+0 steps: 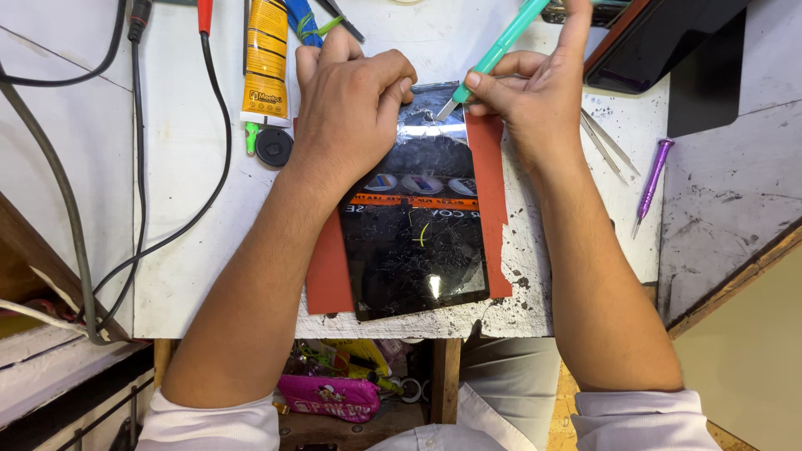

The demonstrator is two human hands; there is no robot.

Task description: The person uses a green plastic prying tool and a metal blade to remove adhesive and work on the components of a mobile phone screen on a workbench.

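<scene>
1. A white worktable (192, 276), scuffed and speckled with black marks, fills most of the view from above.
2. Two bare forearms in rolled white sleeves reach up from the bottom edge toward the middle of the table.
3. A red-orange mat (327, 280) lies at the table's centre, and a tablet with a cracked black screen (418, 242) lies flat on it, its near end at the table's front edge.
4. The left hand (351, 104) presses down on the tablet's far left corner, fingers curled and closed, knuckles up; I cannot tell whether it holds anything underneath.
5. The right hand (535, 92) pinches a teal-handled blade tool (493, 54) between thumb and fingers, pen style, with the metal tip touching the tablet's far edge, just beside the left hand's fingertips.
6. Black cables (138, 167) trail down the left side of the table.
7. An orange and yellow glue tube (266, 58) lies just left of the left hand, with a round black cap (273, 147) near its nozzle.
8. Metal tweezers (608, 144) lie just right of the right wrist.
9. A small purple screwdriver (652, 179) lies further right of them.
</scene>
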